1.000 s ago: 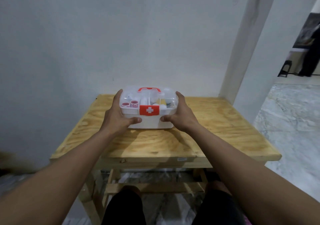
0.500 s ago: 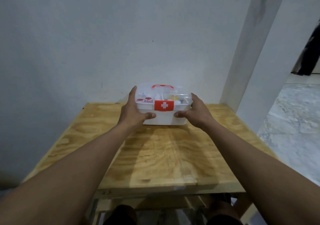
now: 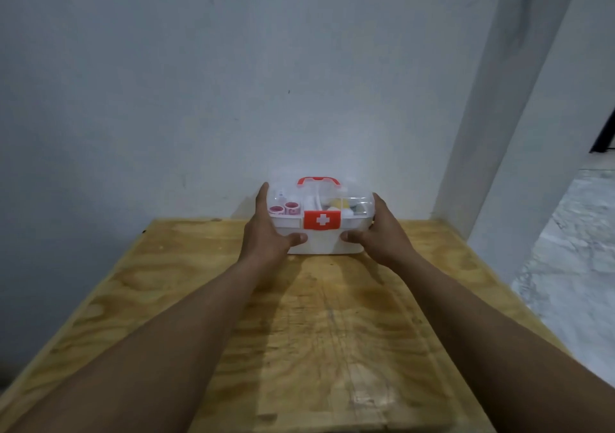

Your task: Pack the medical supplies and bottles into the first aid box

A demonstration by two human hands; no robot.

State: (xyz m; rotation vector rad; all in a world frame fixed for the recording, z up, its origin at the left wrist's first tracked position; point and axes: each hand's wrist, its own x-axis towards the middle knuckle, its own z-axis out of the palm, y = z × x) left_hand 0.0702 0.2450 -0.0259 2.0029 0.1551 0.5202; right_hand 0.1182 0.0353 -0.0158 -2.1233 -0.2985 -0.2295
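Nearest the camera, 2 bare forearms reached out over the plywood bench (image 3: 332,332), whose near surface lay bare. Further along, the left hand (image 3: 266,233) clasped the left end of the first aid box (image 3: 324,244), fingers running up its side and the thumb pressed on the front wall. The right hand (image 3: 382,233) gripped the right end the same way, thumb on the front below the red latch (image 3: 322,219) with its white cross. The box sat at the far end of the bench, close to the wall (image 3: 233,99), and whether it touched the wall could not be told. Its clear lid (image 3: 352,199) was down, with the red handle (image 3: 318,180) lying on top. Through the lid showed 2 pink-capped bottles (image 3: 284,209) on the left and pale and yellow supplies (image 3: 336,203) to the right.

The packing looked finished, and the step in hand seemed to be setting the closed box in place. To do it well, both hands should press evenly so the box stays square and level, keep the base flat on the wood, and let go only once it sits steady with the latch fully shut.
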